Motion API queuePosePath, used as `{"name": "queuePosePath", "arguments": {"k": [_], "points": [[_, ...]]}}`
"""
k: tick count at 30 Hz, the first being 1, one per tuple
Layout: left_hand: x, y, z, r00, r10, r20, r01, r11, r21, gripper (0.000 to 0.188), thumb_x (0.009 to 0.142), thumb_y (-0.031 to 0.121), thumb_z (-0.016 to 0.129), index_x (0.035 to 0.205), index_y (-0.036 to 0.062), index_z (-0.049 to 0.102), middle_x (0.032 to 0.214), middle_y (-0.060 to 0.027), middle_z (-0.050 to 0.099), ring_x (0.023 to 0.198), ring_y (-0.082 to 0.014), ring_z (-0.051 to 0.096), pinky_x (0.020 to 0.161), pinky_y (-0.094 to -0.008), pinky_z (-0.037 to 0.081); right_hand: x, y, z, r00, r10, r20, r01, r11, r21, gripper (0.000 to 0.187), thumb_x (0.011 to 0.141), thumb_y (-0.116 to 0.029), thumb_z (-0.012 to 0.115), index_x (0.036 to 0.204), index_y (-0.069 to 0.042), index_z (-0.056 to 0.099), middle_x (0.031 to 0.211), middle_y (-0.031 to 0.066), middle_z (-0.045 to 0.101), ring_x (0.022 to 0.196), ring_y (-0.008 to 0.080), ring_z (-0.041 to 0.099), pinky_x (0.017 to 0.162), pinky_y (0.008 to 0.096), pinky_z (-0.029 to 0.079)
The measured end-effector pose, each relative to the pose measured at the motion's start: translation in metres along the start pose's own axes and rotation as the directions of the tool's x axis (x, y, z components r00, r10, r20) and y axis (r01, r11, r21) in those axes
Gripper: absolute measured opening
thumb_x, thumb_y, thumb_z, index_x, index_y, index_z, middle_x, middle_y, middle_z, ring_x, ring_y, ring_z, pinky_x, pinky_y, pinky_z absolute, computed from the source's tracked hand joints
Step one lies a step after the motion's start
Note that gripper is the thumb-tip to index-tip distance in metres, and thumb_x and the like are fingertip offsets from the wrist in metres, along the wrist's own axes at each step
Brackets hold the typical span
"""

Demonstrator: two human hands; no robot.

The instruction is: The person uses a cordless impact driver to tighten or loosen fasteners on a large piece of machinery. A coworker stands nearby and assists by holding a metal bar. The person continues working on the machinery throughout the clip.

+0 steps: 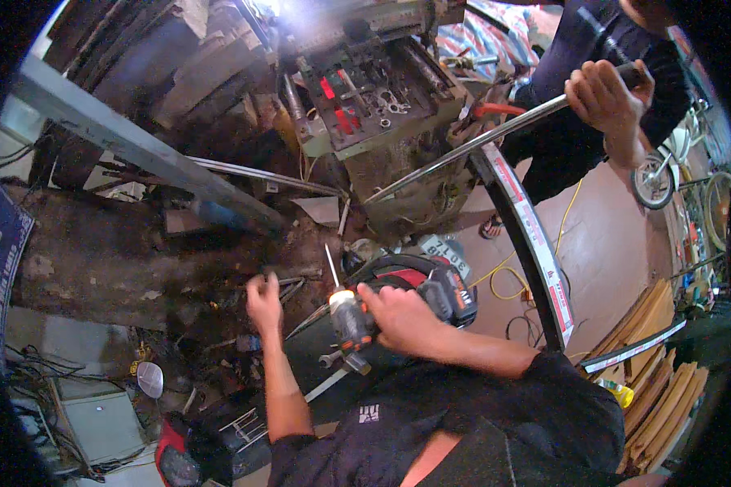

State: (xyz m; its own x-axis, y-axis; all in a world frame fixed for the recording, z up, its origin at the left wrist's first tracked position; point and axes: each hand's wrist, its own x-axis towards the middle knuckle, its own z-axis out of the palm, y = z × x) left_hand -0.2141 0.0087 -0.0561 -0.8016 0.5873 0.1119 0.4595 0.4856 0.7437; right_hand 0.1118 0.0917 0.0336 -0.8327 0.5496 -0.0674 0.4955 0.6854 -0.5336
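Note:
My right hand [404,319] is wrapped round the handle of a cordless drill [350,321] in front of my chest. A long thin bit [331,265] sticks out of it, away from me, and the work light glows at its front. The black battery [448,297] shows to the right of the hand. To the left of the drill, my left hand [265,307] is raised with its fingers curled together. What they pinch, if anything, is too small to make out. Beyond the bit, a metal tube [471,146] slants up to another person's hand [605,97], which grips its upper end.
A grey square post [150,144] crosses the left side. Ahead stands a workbench [398,146] with loose tools in its tray. A black frame bar with labels [532,243] stands at the right, near a yellow cable [508,280]. Wooden boards [666,406] lie lower right.

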Motion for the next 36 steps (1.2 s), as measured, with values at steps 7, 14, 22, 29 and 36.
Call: {"name": "queuePosePath", "arguments": {"k": [7, 14, 22, 29, 36], "points": [[-0.18, -0.153, -0.048, 0.989, -0.115, 0.096, 0.075, 0.935, 0.347, 0.068, 0.101, 0.055, 0.061, 0.148, 0.0066, 0.058, 0.157, -0.0175, 0.053, 0.148, -0.0366, 0.045, 0.12, -0.0578, 0.029, -0.014, -0.013, 0.091, 0.999, -0.041, 0.015, 0.044, 0.958, -0.283, 0.074, 0.087, -0.018, 0.068, 0.156, -0.005, 0.045, 0.102, 0.0158, 0.063, 0.085, 0.0333, 0.067, 0.071, 0.0474, 0.054], [-0.171, -0.157, -0.035, 0.989, -0.147, 0.03, 0.121, 0.899, 0.42, 0.062, 0.103, 0.057, 0.056, 0.147, 0.0127, 0.06, 0.155, -0.0116, 0.055, 0.148, -0.0311, 0.045, 0.122, -0.0541, 0.025, -0.005, -0.007, 0.093, 0.994, -0.058, 0.093, 0.08, 0.962, -0.259, 0.081, 0.084, -0.018, 0.074, 0.158, -0.008, 0.043, 0.105, 0.0195, 0.066, 0.091, 0.0376, 0.07, 0.074, 0.0486, 0.058], [-0.159, -0.134, -0.041, 0.981, -0.19, -0.037, 0.188, 0.887, 0.421, 0.055, 0.104, 0.056, 0.055, 0.132, 0.0113, 0.07, 0.14, -0.0097, 0.067, 0.132, -0.0306, 0.058, 0.112, -0.0501, 0.037, -0.009, -0.015, 0.089, 0.997, -0.066, 0.046, 0.076, 0.956, -0.282, 0.073, 0.082, -0.015, 0.075, 0.151, -0.011, 0.05, 0.105, 0.0178, 0.068, 0.094, 0.0379, 0.071, 0.075, 0.0504, 0.057], [-0.16, -0.133, -0.038, 0.987, -0.143, -0.077, 0.162, 0.883, 0.439, 0.053, 0.106, 0.055, 0.054, 0.127, 0.0102, 0.072, 0.133, -0.0105, 0.07, 0.125, -0.0333, 0.062, 0.104, -0.0532, 0.042, -0.008, -0.015, 0.089, 0.997, -0.047, 0.065, 0.063, 0.959, -0.276, 0.079, 0.079, -0.015, 0.078, 0.152, -0.012, 0.047, 0.104, 0.0189, 0.069, 0.095, 0.0383, 0.071, 0.074, 0.0493, 0.057], [-0.16, -0.134, -0.038, 0.984, -0.166, -0.064, 0.177, 0.883, 0.435, 0.054, 0.106, 0.056, 0.052, 0.13, 0.0107, 0.071, 0.137, -0.01, 0.069, 0.129, -0.0317, 0.059, 0.11, -0.0518, 0.038, -0.01, -0.016, 0.091, 0.998, -0.06, 0.027, 0.065, 0.953, -0.296, 0.074, 0.079, -0.012, 0.076, 0.148, -0.011, 0.05, 0.1, 0.0168, 0.068, 0.091, 0.0375, 0.071, 0.073, 0.0494, 0.056]]}}
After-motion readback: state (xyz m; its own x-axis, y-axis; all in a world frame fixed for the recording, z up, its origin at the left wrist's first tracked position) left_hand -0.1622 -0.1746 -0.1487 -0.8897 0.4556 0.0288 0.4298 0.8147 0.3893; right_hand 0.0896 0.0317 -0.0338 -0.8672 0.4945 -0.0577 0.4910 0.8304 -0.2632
